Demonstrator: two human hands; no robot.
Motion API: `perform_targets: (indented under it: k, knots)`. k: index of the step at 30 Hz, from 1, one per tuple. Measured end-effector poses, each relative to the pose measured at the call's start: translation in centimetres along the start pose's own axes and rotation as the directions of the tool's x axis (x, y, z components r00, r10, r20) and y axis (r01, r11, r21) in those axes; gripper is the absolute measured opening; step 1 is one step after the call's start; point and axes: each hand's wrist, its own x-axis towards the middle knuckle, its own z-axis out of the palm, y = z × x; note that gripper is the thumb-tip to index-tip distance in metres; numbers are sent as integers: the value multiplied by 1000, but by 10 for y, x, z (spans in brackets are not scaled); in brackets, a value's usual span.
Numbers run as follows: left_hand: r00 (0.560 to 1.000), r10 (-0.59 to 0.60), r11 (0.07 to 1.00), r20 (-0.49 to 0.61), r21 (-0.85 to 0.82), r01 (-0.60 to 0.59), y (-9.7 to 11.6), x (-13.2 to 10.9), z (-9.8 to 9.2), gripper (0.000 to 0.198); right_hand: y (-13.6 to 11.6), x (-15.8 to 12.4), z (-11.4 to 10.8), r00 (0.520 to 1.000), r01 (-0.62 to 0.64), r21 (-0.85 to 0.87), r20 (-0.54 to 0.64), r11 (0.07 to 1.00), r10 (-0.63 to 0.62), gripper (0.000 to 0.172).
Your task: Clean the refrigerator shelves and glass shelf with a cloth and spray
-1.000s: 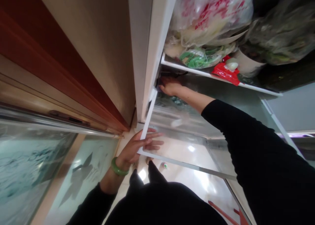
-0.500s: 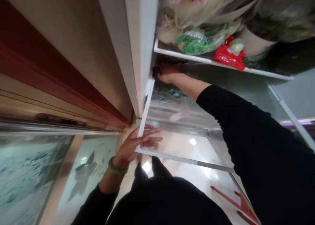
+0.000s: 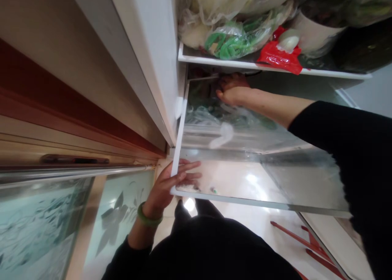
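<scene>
Clear drawer (image 3: 260,202) with white-edged rim, standing pulled out beneath a shelf (image 3: 214,63) and above the floor. The left hand (image 3: 165,182) lies at its front left corner, fingers nearly straight and apart across the side rim; whether the fingertips are inside or seen through the wall cannot be told. The right hand (image 3: 232,90) reaches into the rear of the drawer, fingers curled; its grasp, if any, is lost in shadow and blur. The drawer is judged stiff, fairly light for its width, smooth to the touch and liable to crack at its corners; the rim, taken at both sides, offers the surest hold. Its walls are see-through and slightly cloudy, with the floor showing through the front part. Thin plastic bags (image 3: 203,114) and a crumpled white scrap (image 3: 225,135) lie towards the back.
</scene>
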Motion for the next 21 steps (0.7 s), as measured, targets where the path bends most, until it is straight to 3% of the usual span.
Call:
perform_targets:
  k: [5,11,17,21]
  knots:
    - [999,-34,999,-22,-9,34,1,-1,0,30,20,-19,-5,1000,-1,-12,26,1000,1,43]
    - [1000,-26,1000,-14,-5,26,-2,0,-3,32,7,24,-7,992,-79,-42,97,996,82,50]
    - [1000,2,1000,7,-18,-2,-5,0,-7,33,17,10,-17,985,-52,-64,162,997,62,54]
    - [1000,-4,1000,5,-19,4,-6,1,-7,33,10,22,-13,983,-93,-52,154,994,100,53]
